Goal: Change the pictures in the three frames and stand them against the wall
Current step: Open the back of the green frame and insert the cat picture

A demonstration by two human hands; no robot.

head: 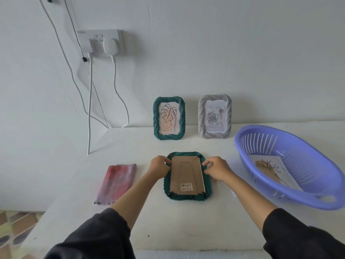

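Note:
A dark green twisted-edge frame lies face down on the white table, its brown cardboard back with a barcode sticker facing up. My left hand pinches the frame's upper left edge. At the upper right edge, my right hand grips the frame. Two frames stand against the wall: a green one with a leaf drawing and a grey one with a rose picture.
A purple slotted basket at the right holds a loose flower drawing. A pink and purple cloth lies to the left. A wall socket with white cables hangs at the back left. The table's left edge drops off beside the cloth.

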